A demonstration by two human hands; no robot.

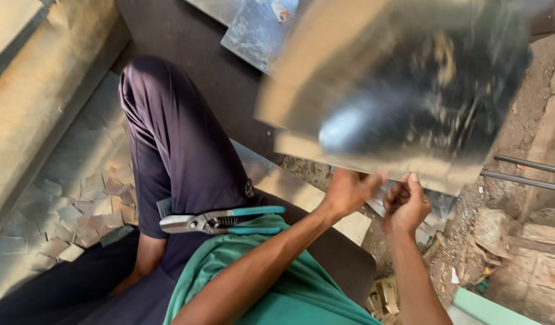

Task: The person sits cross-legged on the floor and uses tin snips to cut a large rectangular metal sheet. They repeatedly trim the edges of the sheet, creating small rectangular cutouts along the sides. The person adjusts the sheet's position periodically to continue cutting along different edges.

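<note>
Both hands, left hand (348, 191) and right hand (406, 204), clamped on metal sheet (398, 90) lower edge, apparently bending it. Snips (220, 221) idle on lap below sheet.

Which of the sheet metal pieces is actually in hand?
The large blurred shiny sheet metal piece, gripped at its lower edge by both the left hand and right hand; the small cut scraps lie untouched on the floor.
</note>
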